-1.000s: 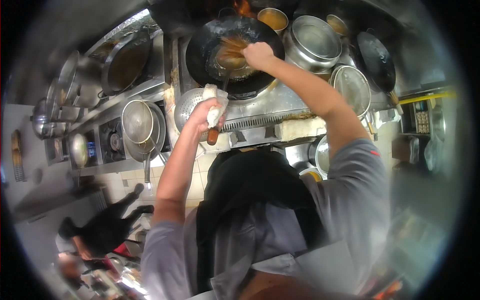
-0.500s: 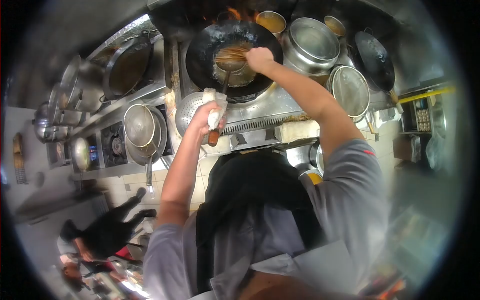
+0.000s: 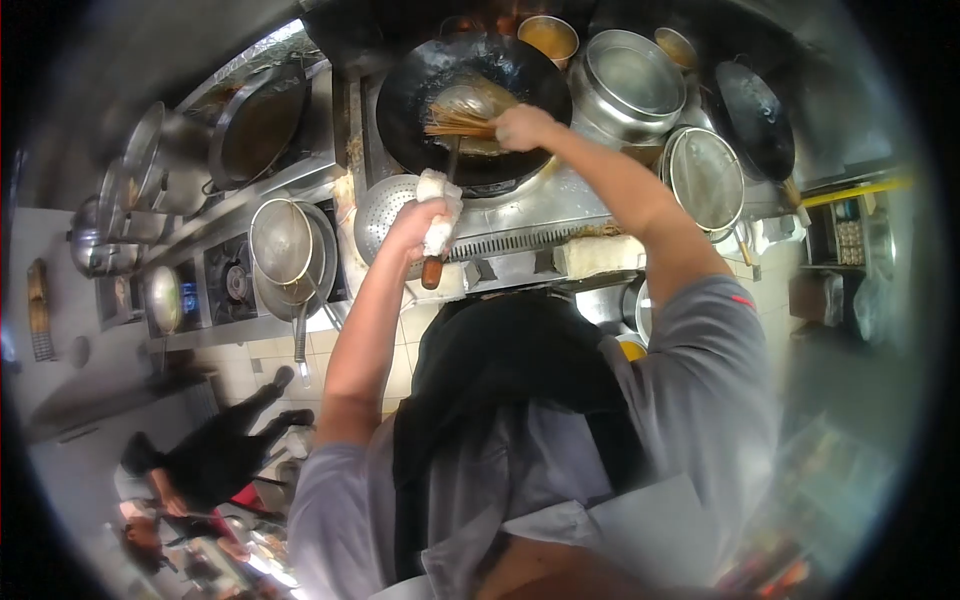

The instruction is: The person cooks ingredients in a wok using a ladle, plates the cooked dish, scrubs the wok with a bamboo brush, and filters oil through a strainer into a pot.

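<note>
My left hand [image 3: 424, 226] is closed around a long-handled tool, seemingly a ladle, with a folded white cloth [image 3: 440, 212] at the grip. Its brown wooden handle end [image 3: 432, 274] sticks out below my fist, and its thin shaft runs up into a big black wok [image 3: 402, 120]. In my right hand [image 3: 525, 128] is a bamboo wok brush [image 3: 460, 122], bristles pointing left over the wok's middle. Wet, shiny liquid shows around the bristles. The brush partly hides the tool's far end. A perforated strainer [image 3: 385, 215] lies just left of my left hand.
Right of the wok stand stacked metal pots [image 3: 640, 120] and a mesh strainer [image 3: 705, 180]. Behind is a pot of yellowish liquid [image 3: 548, 40]. Another wok [image 3: 752, 120] stands far right. More strainers [image 3: 280, 240] sit left. Another person [image 3: 210, 470] is at lower left.
My right hand and the brush have come slightly toward me within the wok, and more of the wet middle shows. Flames behind the wok look lower. The view has shifted a little.
</note>
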Tool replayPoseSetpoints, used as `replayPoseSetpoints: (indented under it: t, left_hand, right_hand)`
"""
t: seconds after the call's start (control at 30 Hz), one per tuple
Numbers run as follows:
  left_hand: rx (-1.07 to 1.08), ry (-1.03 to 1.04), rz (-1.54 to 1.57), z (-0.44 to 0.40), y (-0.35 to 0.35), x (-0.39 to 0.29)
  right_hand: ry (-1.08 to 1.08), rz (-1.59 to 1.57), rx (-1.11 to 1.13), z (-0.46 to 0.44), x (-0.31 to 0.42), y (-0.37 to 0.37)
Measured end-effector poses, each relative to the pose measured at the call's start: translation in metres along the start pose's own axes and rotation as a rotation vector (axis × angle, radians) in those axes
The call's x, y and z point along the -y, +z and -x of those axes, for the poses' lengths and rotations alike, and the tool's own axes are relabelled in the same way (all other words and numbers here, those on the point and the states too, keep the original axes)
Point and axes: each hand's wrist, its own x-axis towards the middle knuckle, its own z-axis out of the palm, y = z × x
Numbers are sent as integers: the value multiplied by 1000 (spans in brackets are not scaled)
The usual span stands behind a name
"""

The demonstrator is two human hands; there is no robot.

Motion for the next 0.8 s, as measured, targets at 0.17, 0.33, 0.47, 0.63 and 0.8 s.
replayPoseSetpoints:
  t: [0.17, 0.33, 0.47, 0.63, 0.8]
  left_hand:
    - [-226, 76, -306, -8, -2, -6]
    - [-31, -30, -97, -9, -6, -21]
    - [46, -55, 2, -9, -12, -24]
    - [236, 47, 682, 6, 23, -34]
    - [375, -69, 983, 12, 2, -23]
  right_hand:
    - [160, 339, -3, 3, -9, -72]
    - [33, 37, -31, 23, 25, -61]
    - [247, 211, -57, 12, 8, -53]
    - [208, -14, -43, 23, 37, -49]
    - [202, 266, -4, 15, -13, -76]
